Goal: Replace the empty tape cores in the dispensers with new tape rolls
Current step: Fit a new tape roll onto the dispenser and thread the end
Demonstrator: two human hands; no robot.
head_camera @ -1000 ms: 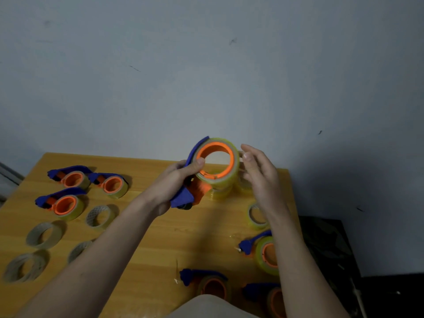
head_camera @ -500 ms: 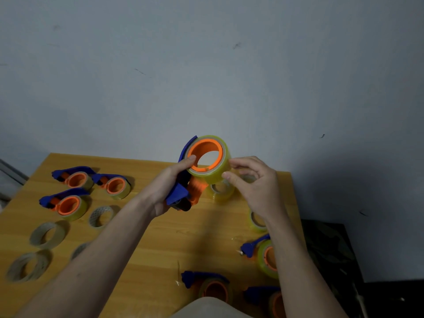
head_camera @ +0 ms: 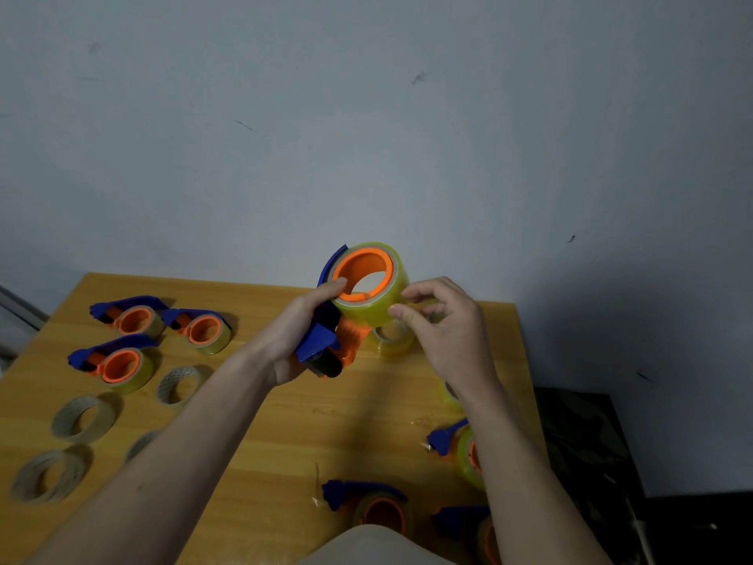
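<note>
The dispenser (head_camera: 330, 340) sits in the left hand (head_camera: 299, 332), its tape roll (head_camera: 373, 287) above the thumb. The right hand's (head_camera: 444, 328) fingertips (head_camera: 397, 311) touch the roll's right side. A loose roll (head_camera: 393, 340) lies on the table (head_camera: 285, 422) just below those fingertips.

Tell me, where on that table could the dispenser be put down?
The widest bare patch of the wooden table lies in the middle, between the forearms, below the held dispenser. The left side is crowded with loaded dispensers and empty cores; more dispensers line the near-right edge.

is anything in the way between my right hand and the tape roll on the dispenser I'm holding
Nothing visible. The right hand already touches the tape roll, which sits on the dispenser held by the left hand.
</note>
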